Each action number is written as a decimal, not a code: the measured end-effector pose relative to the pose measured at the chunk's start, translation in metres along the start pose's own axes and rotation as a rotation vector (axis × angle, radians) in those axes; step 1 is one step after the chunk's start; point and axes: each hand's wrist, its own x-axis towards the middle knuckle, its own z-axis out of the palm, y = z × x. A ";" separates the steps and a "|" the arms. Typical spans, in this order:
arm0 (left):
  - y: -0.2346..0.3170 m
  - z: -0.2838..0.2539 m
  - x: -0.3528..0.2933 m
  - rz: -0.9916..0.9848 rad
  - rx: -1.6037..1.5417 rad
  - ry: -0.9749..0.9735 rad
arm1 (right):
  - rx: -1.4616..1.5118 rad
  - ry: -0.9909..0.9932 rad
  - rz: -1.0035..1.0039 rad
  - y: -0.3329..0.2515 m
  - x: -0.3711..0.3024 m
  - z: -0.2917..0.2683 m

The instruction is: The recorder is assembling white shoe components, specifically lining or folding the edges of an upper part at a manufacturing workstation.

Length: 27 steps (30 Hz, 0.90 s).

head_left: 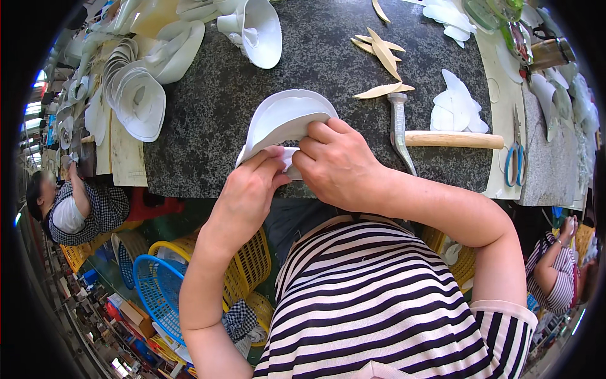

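Note:
Both hands grip a white, curved, cupped piece (287, 104), which looks like a shoe upper, over the near edge of the dark speckled tabletop (208, 126). My left hand (247, 189) pinches its lower left edge between thumb and fingers. On the opposite side, my right hand (338, 161) is closed on the inner edge, its fingers curled and the fingertips partly hidden. The piece's rounded rim points away from me. To the right of my hands lies a hammer with a metal head (397, 117) and a wooden handle (454, 140).
Similar white pieces (142, 104) are stacked at left; another white piece (260, 35) lies at the back. Pale leaf-shaped strips (382, 54), flat white cutouts (457, 107) and blue-handled scissors (516, 165) lie rightward. Below stand blue (154, 290) and yellow baskets (254, 262). People (88, 208) work on both sides.

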 end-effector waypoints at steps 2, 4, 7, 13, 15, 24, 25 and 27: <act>-0.001 0.000 0.001 0.000 0.003 0.021 | -0.002 0.014 -0.003 0.000 0.000 -0.001; -0.002 0.000 0.002 -0.001 0.000 0.040 | -0.002 0.023 0.001 0.000 0.000 -0.001; -0.005 0.001 0.002 -0.003 0.016 0.032 | -0.009 0.024 0.020 -0.001 0.001 0.001; -0.003 0.004 0.001 0.031 0.023 0.051 | -0.011 0.053 0.020 -0.001 -0.002 0.003; -0.005 0.006 -0.001 0.043 0.082 0.054 | -0.009 0.046 0.007 0.000 -0.004 0.001; -0.003 0.009 -0.020 0.344 0.494 -0.091 | -0.030 -0.075 -0.177 -0.010 -0.036 -0.009; 0.000 0.011 -0.020 0.359 0.500 -0.010 | -0.042 -0.090 -0.193 -0.009 -0.039 -0.012; 0.004 0.024 -0.020 0.325 0.463 0.008 | 0.032 -0.064 -0.193 -0.006 -0.042 -0.019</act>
